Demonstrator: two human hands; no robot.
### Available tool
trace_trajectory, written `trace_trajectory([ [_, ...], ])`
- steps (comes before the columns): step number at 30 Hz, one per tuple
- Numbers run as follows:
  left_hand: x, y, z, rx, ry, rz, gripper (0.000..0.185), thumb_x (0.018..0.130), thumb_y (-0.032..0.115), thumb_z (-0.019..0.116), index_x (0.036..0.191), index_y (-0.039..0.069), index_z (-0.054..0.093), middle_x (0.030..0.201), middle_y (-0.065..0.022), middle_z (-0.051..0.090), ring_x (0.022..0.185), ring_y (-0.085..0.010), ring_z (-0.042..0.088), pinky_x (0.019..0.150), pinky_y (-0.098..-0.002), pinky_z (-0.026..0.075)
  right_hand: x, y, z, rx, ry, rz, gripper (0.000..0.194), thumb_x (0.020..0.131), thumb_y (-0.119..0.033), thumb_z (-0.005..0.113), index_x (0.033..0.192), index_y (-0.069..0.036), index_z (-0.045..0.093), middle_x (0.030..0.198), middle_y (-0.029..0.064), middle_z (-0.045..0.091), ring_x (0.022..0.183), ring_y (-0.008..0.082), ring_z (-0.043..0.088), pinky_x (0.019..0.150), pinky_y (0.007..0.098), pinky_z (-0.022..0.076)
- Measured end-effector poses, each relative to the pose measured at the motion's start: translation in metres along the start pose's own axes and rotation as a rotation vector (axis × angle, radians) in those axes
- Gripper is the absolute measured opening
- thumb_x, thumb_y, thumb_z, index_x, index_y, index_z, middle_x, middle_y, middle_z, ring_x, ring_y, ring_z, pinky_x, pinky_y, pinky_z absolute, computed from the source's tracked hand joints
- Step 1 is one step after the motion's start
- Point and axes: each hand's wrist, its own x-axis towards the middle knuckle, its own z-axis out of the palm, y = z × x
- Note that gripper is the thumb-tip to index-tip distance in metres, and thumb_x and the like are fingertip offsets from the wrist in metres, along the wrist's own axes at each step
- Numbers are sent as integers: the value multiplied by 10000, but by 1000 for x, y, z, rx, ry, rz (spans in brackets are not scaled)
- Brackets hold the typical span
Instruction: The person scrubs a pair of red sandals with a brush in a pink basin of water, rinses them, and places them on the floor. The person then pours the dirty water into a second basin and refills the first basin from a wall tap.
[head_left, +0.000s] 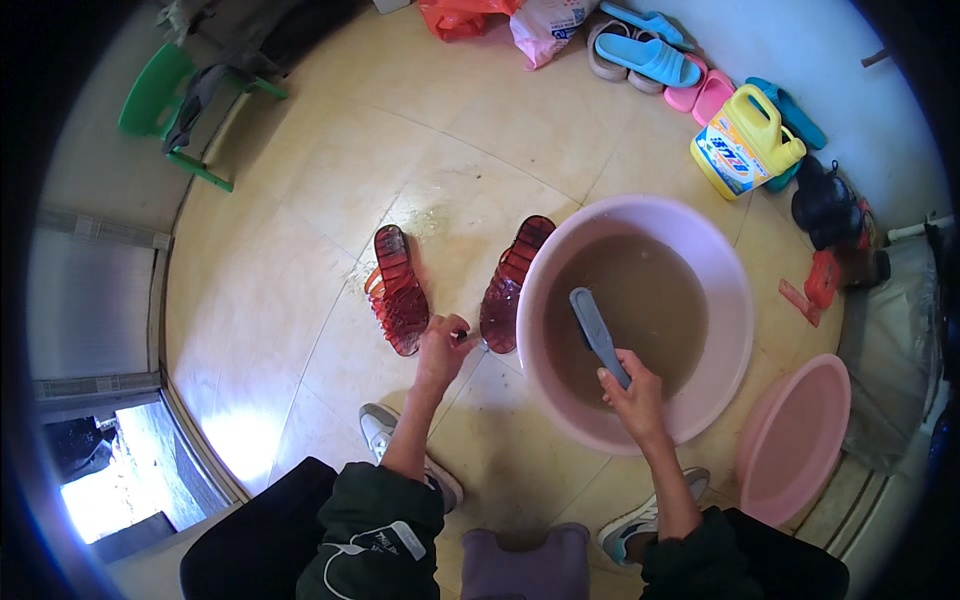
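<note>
My right hand (636, 394) grips the handle of a grey scrub brush (592, 322), its dark bristles turned down and to the left. The brush is over a large pink plastic basin (727, 330) that holds murky brown water (637, 300). Pinched in the fingers of my left hand (441, 349) is a small dark object (460, 335), too small to identify. That hand is beside the near end of a wet red translucent jelly sandal (401, 292). Its mate, another red sandal (501, 304), lies on the floor against the basin's left side.
A smaller pink basin (795, 442) leans at the right. Along the wall stand a yellow detergent jug (739, 146), blue slippers (649, 58), pink slippers (697, 94) and black shoes (825, 202). A purple stool (525, 562) is below me; a green chair (154, 94) stands far left.
</note>
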Motion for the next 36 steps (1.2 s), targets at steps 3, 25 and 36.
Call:
trace_trajectory([
  [3,-10,-12,12,51,11,47,224,689,35,758,874,55,633,808,-114,571,747,-267,630,671,-371,529,-4,3,4,-32,-7,-31,303,894,-197,642,1136,-26,581,712,54,616,572,124,610,556,310,500],
  [25,11,194,-162,-7,-402,700,133,913,142,554,928,33,630,890,-124,596,846,-273,620,730,-350,511,-8,-19,28,308,-5,1,276,938,-217,610,1152,-46,584,712,0,576,531,50,524,449,206,426],
  [36,-297,-189,-741,1024,123,-621,331,969,285,503,1086,-2,619,1013,-141,659,892,-257,616,760,-404,507,-7,-12,20,211,-24,16,274,924,-243,626,1137,-74,591,685,-9,566,496,53,510,424,201,429],
])
